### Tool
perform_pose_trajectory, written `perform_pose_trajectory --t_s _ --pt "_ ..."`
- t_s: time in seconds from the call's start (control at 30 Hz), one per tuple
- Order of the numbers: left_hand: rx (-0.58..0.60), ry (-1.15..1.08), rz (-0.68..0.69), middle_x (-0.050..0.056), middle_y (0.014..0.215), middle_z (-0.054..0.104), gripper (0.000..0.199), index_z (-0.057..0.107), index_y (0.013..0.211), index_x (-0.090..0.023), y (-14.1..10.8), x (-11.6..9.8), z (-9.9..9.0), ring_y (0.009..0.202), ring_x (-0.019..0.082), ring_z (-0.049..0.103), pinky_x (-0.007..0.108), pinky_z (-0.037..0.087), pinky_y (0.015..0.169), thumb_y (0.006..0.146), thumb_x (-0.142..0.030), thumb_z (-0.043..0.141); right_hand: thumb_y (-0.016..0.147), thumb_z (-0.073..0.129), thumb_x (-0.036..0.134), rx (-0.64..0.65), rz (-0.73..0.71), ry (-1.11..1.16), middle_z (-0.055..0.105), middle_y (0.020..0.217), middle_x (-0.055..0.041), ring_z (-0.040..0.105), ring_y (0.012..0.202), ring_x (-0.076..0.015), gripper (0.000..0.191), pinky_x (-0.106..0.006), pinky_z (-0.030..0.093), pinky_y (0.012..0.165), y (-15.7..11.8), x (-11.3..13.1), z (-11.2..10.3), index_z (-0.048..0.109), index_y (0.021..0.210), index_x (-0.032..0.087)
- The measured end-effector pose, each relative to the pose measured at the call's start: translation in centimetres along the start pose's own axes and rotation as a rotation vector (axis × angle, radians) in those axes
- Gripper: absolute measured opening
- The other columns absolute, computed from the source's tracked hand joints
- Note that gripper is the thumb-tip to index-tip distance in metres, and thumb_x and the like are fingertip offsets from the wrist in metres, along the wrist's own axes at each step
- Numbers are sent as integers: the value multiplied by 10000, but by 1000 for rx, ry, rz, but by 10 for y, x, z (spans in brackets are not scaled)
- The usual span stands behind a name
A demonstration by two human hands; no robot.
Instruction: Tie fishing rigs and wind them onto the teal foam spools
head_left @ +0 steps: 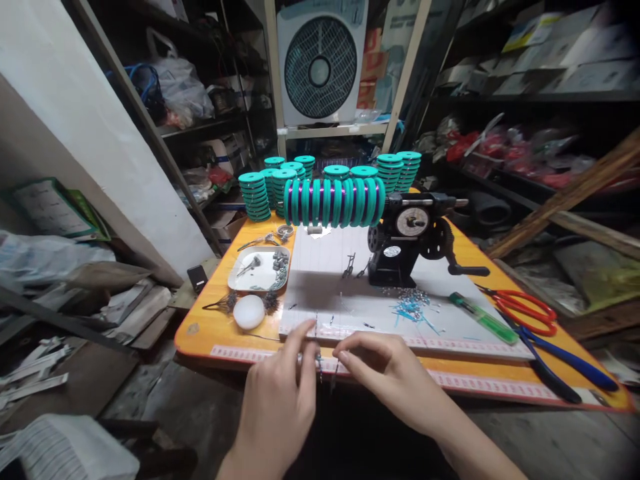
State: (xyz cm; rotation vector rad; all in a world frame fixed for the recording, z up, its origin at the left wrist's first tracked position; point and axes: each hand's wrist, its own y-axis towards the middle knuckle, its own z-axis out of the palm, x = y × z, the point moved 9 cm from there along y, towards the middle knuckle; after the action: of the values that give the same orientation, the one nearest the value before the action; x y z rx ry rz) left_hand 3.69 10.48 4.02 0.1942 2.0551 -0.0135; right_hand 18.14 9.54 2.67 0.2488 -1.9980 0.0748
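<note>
Nearest me, the person's left hand (275, 393) pinched a thin wire (317, 353) between thumb and forefinger, just over the near edge of the orange table (200, 333). The wire looked light, springy and easily bent, best held close to its end. The right hand (385, 373) curled beside it, fingertips bunched, though I could not tell if they held anything. Beyond lay a white board (320, 280), blue-tipped pins (413, 308), a hand-cranked winder (413, 233) and glossy teal bobbins (334, 202) wrapped in purple wire.

Right there on your orange worktop (200, 333): a hand-crank coil winder (405, 247), white tray (260, 280), red scissors (525, 313), blue pliers (565, 360), teal bobbins (255, 197).
</note>
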Motion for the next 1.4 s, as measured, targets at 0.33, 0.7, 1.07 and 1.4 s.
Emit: perform_pose_trajectory --t_s 0.33,0.7,1.07,1.4 --pt "206 -375 84 34 652 613 326 646 843 -125 57 -50 37 611 105 528 188 390 568 884 -410 495 911 456 497 -120 114 370 566 595 6 315 351 -45 431 -175 256 356 20 15 -68 533 1226 214" --pt "332 -828 -115 37 801 602 292 559 789 -128 35 -31 62 693 123 590 264 504 681 871 -405 523 942 368 389 228 220 972 534 554 25 319 308 -39 291 -150 341 317 80 35 -33 360 747 174" --pt "421 -934 -311 75 775 642 286 570 761 -89 -3 2 76 603 135 634 257 498 649 861 -356 559 912 448 379 217 203 1023 482 550 46 253 307 -16 269 -132 267 306 81 29 -36 370 760 172" --pt "441 -972 -352 75 771 639 284 555 759 -85 -14 7 81 578 119 629 235 478 636 873 -345 546 919 450 375 232 199 1037 489 551 44 247 303 -18 273 -127 283 289 80 30 -35 375 753 172"
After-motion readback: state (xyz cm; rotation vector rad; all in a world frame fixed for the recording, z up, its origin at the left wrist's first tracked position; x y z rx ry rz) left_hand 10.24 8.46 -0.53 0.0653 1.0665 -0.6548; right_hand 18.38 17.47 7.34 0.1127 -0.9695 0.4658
